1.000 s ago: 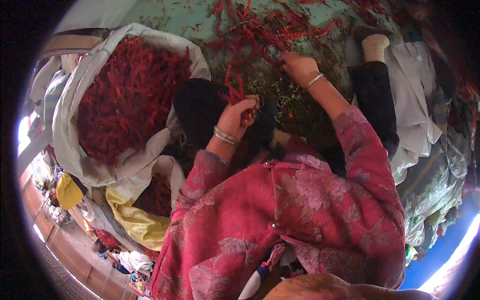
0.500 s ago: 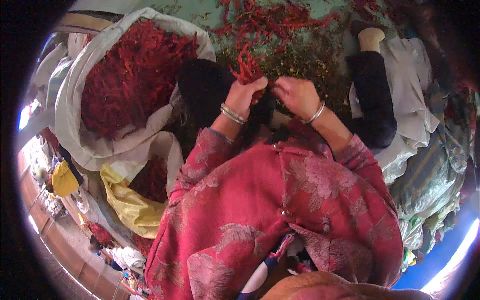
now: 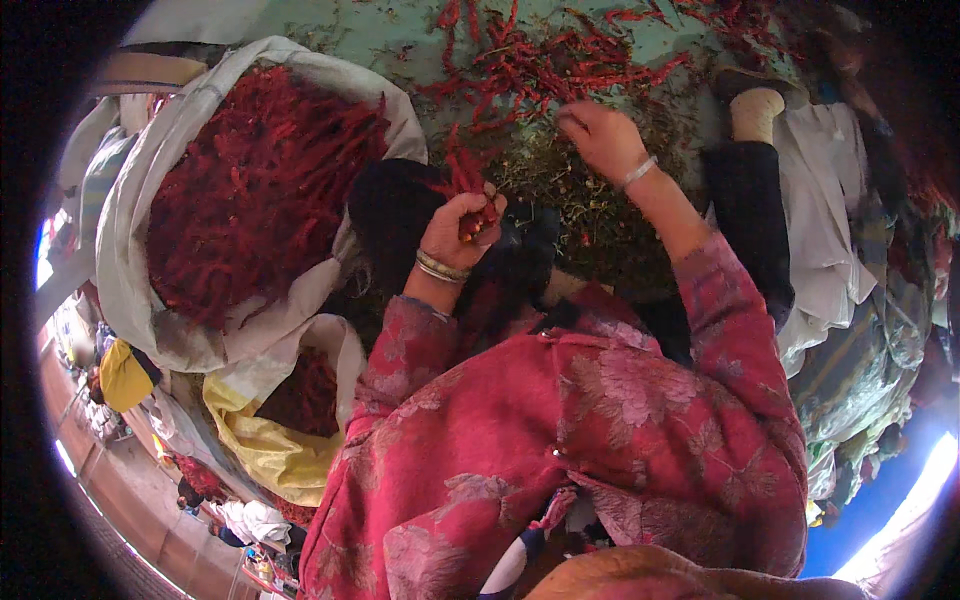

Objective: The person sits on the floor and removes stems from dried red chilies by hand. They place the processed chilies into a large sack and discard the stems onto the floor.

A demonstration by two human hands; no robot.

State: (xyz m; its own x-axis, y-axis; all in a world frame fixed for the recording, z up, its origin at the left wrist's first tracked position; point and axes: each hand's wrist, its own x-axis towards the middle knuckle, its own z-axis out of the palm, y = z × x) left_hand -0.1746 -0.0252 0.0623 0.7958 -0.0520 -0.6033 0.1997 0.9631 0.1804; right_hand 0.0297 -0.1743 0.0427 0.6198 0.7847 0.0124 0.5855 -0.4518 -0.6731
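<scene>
At centre frame I find the left hand, fingers closed round one bunch of red peppers. The right hand nears one loose pile, upper centre; its grip I cannot tell. Left, I count two: one white sack, one yellow-and-white sack.

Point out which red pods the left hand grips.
The bunch jutting from the left hand; others lie strewn on the green surface or inside the large white sack.
</scene>
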